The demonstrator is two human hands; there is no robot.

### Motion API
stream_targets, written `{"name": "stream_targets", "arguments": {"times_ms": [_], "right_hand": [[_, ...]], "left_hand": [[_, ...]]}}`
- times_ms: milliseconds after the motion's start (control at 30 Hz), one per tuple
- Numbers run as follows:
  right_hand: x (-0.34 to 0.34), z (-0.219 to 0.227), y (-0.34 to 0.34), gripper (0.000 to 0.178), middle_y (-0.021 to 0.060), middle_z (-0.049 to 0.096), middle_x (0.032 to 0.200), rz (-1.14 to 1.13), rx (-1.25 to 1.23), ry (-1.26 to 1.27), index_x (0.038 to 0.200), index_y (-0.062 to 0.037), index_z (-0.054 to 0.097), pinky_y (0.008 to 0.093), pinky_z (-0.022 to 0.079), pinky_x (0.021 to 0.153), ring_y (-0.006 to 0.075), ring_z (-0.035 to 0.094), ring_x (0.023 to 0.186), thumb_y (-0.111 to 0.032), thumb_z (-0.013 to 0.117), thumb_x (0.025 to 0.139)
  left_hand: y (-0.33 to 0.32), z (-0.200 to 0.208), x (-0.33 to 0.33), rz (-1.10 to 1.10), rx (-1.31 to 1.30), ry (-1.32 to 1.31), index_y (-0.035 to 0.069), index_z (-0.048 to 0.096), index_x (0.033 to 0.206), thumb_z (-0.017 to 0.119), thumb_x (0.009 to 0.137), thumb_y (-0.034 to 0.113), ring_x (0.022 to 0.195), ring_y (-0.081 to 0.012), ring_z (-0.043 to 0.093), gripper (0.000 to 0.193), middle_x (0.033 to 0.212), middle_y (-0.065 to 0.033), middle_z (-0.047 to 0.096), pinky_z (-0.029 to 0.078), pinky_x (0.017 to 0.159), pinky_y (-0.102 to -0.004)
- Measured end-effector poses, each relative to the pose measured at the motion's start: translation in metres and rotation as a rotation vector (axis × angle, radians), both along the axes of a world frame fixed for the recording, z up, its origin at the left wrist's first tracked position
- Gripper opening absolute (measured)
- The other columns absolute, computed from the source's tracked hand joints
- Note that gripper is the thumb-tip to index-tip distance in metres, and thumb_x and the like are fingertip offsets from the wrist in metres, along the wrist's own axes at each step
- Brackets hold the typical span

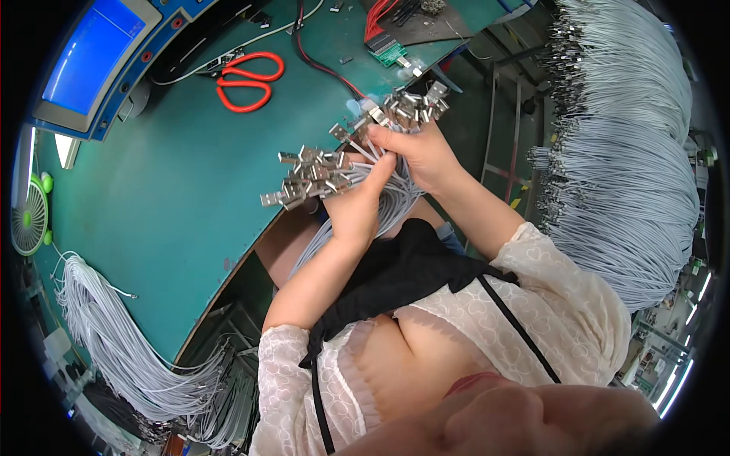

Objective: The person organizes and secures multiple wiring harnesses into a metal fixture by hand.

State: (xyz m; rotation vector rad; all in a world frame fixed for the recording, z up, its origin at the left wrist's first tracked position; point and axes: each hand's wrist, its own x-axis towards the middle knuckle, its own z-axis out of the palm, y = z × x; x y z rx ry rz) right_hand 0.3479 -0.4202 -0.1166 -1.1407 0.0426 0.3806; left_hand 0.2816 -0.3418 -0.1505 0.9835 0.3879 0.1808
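Observation:
My left hand (354,207) is closed round a bundle of grey USB cables, whose metal plugs (313,179) fan out to the left over the table's edge. Just right of it and a little farther off, my right hand (423,158) grips a second bunch of the cables, its metal plugs (417,108) sticking up past the fingers. Between the two bunches, a single plug (340,133) stands apart near my right thumb. The grey cable lengths (395,199) hang down toward my lap. Beyond my right hand, a thin red-and-black lead (338,80) runs to a small connector partly hidden by plugs.
Red-handled scissors (245,82) lie on the green table (167,175). A blue-screened instrument (95,61) stands far left, above a green fan (30,216). A small green circuit board (388,50) sits at the back. Cable bundles drape at lower left (122,342) and pile up at right (616,197).

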Motion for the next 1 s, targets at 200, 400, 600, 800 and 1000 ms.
{"name": "stream_targets", "arguments": {"times_ms": [200, 400, 600, 800, 1000], "right_hand": [[0.0, -0.008, -0.016, 0.011, 0.0015, 0.054, 0.065, 0.006, -0.049, 0.043, 0.076, -0.0035, 0.056, 0.0208, 0.036, 0.052, 0.0069, 0.046, 0.056, -0.01, 0.063, 0.072], [0.006, -0.009, -0.014, 0.011, 0.0014, 0.053, 0.064, -0.037, -0.058, 0.046, 0.075, -0.004, 0.055, 0.0201, 0.035, 0.05, 0.0063, 0.044, 0.053, -0.01, 0.063, 0.072], [0.006, -0.007, -0.005, 0.01, 0.0012, 0.054, 0.063, 0.092, -0.049, -0.028, 0.075, -0.0041, 0.055, 0.0192, 0.036, 0.048, 0.0058, 0.045, 0.053, -0.009, 0.063, 0.072], [-0.004, -0.006, -0.016, 0.009, 0.0023, 0.055, 0.063, 0.069, -0.046, 0.019, 0.073, -0.0044, 0.056, 0.0194, 0.034, 0.046, 0.0059, 0.043, 0.05, -0.01, 0.063, 0.073], [-0.01, 0.0, -0.023, 0.01, 0.0012, 0.054, 0.062, 0.094, -0.054, 0.003, 0.073, -0.0047, 0.056, 0.0185, 0.034, 0.046, 0.0054, 0.045, 0.052, -0.009, 0.064, 0.072]], "left_hand": [[0.002, 0.008, -0.013, -0.084, -0.005, 0.041, 0.003, 0.053, 0.08, 0.064, 0.073, 0.007, 0.073, -0.0092, 0.052, 0.014, 0.081, -0.0027, 0.057, 0.041, 0.066, -0.0227], [0.006, -0.001, -0.003, -0.072, 0.05, -0.041, 0.002, 0.055, 0.087, 0.064, 0.074, 0.007, 0.074, -0.0094, 0.052, 0.016, 0.082, -0.0025, 0.057, 0.042, 0.068, -0.0228], [0.0, 0.005, 0.0, -0.025, -0.088, -0.057, 0.003, 0.053, 0.085, 0.065, 0.073, 0.005, 0.072, -0.0096, 0.052, 0.017, 0.08, -0.0021, 0.056, 0.042, 0.066, -0.0228], [0.003, 0.004, -0.01, -0.132, -0.059, 0.001, 0.003, 0.051, 0.084, 0.066, 0.072, 0.004, 0.071, -0.0096, 0.052, 0.02, 0.078, -0.0028, 0.056, 0.043, 0.064, -0.0221], [0.0, 0.006, -0.012, -0.078, -0.142, 0.023, 0.004, 0.05, 0.083, 0.067, 0.071, 0.004, 0.071, -0.0087, 0.052, 0.02, 0.078, -0.0032, 0.056, 0.042, 0.063, -0.0218]]}}
